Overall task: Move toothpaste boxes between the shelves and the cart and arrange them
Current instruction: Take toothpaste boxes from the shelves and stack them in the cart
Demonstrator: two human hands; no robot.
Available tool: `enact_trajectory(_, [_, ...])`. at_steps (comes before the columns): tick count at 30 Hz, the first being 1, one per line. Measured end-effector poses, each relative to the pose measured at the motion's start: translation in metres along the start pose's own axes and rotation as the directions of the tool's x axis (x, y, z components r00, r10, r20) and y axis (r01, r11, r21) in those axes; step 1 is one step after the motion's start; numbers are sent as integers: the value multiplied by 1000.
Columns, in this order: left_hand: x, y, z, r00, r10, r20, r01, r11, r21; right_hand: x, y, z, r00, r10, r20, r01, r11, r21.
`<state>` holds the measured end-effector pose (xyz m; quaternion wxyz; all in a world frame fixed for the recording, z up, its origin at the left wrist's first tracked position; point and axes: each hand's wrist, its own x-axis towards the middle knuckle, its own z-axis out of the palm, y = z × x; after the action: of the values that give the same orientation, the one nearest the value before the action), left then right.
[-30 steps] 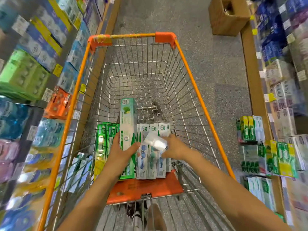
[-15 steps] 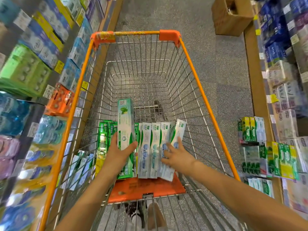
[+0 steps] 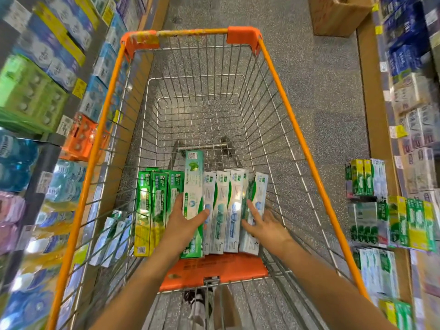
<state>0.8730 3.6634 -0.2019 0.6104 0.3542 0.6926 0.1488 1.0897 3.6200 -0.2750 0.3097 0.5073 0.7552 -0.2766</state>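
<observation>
- Toothpaste boxes (image 3: 221, 210) lie side by side in a row at the near end of the cart (image 3: 295, 120), just beyond its orange flap (image 3: 214, 270).
- The left hand (image 3: 183, 225) grips the tall green-and-white box (image 3: 194, 182).
- The right hand (image 3: 264, 225) rests open, fingers spread, on the rightmost white box (image 3: 258, 194).
- Stocked shelves (image 3: 390, 210) flank the aisle.
</observation>
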Motion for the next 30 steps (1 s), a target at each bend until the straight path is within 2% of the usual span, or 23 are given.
enact_trajectory(4, [7,-3,2,1000,-27,-5,27,1000,14,2,5,14,997,-41,-67,46,997,68])
enact_trajectory(7, [9,-5,4,999,-45,-10,45,998,44,3,7,17,997,-37,-61,41,996,78])
enact_trajectory(10, [11,-8,5,999,-43,0,43,998,51,3,8,17,988,5,-152,18,989,149])
enact_trajectory(15, [12,-7,12,1000,-23,-20,24,999,31,0,5,13,998,6,-59,-1,996,94])
enact_trajectory(19, [18,-16,13,999,-32,-37,31,999,-22,2,5,15,997,15,-77,-8,995,99])
enact_trajectory(22, [20,-23,11,995,-72,-63,69,997,-45,2,2,17,984,-19,-177,39,993,108])
enact_trajectory(25, [20,-31,7,994,-95,-53,90,992,-84,1,-1,12,970,-5,-244,17,999,45])
enact_trajectory(27, [21,-34,4,996,-88,-24,84,986,-141,4,-4,17,977,-30,-211,46,996,72])
enact_trajectory(29, [22,-35,2,997,-74,-4,72,983,-170,8,-4,20,996,-41,-73,49,993,106])
enact_trajectory(30, [21,-36,0,997,-74,-5,72,983,-166,10,-3,20,996,-33,-79,44,987,151])
